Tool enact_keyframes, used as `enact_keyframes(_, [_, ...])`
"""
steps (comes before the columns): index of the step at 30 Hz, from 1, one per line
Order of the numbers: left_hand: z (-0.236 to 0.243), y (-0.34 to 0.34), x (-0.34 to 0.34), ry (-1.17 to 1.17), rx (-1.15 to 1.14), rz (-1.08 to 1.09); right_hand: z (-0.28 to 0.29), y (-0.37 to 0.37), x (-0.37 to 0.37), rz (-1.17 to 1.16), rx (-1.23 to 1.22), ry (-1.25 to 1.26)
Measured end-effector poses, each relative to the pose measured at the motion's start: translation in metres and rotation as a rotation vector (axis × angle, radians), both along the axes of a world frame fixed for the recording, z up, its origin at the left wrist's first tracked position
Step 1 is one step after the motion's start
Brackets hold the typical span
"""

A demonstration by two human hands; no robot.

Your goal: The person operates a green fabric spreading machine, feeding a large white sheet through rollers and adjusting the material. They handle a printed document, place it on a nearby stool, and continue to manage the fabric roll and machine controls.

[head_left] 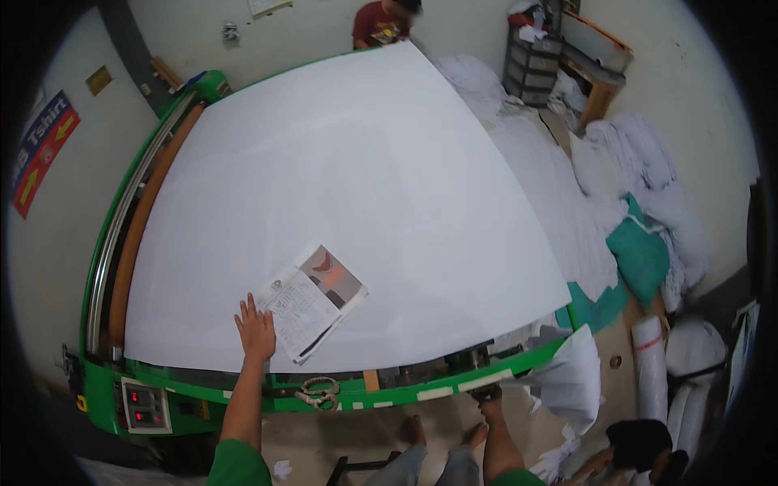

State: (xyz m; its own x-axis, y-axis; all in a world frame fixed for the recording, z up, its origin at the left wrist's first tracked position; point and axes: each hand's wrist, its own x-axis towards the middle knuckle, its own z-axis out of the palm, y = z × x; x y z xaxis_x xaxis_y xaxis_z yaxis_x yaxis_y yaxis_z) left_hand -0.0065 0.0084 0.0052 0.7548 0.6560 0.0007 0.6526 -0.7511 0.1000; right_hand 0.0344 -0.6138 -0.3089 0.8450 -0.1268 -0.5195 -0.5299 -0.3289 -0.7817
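Note:
A broad white sheet (pixel 324 178) lies spread over the bed of a green-framed machine (pixel 365 398). My left hand (pixel 257 330) rests flat on its near left part, fingers stretched out. Beside those fingers are some handwritten papers with a printed picture (pixel 312 304), set at a slant. Lower right, my right hand (pixel 491 407) is at the outer side of the green front rail, closed by a small dark part whose kind I cannot make out. Scissors with wrapped handles (pixel 318 394) sit on the front rail between my hands.
A brown roller (pixel 154 223) runs along the left side, near a control panel (pixel 146 405) with red displays. Another person (pixel 381 24) is at the far edge. White cloth (pixel 559 211), a green bundle (pixel 640 257), drawers (pixel 532 69) and a wrapped roll (pixel 649 364) stand right.

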Motion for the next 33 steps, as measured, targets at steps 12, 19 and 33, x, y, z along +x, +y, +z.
enact_keyframes(12, [-0.036,0.044,-0.009,-0.015,0.036,-0.008,0.017,0.029,-0.002,-0.038,-0.065,-0.206])
enact_keyframes(19, [-0.043,0.052,-0.016,0.01,0.009,-0.009,0.047,0.06,-0.017,-0.167,-0.377,-0.08])
enact_keyframes(33, [-0.079,0.069,0.014,-0.187,0.098,0.089,0.024,-0.012,0.018,0.222,0.157,0.206])
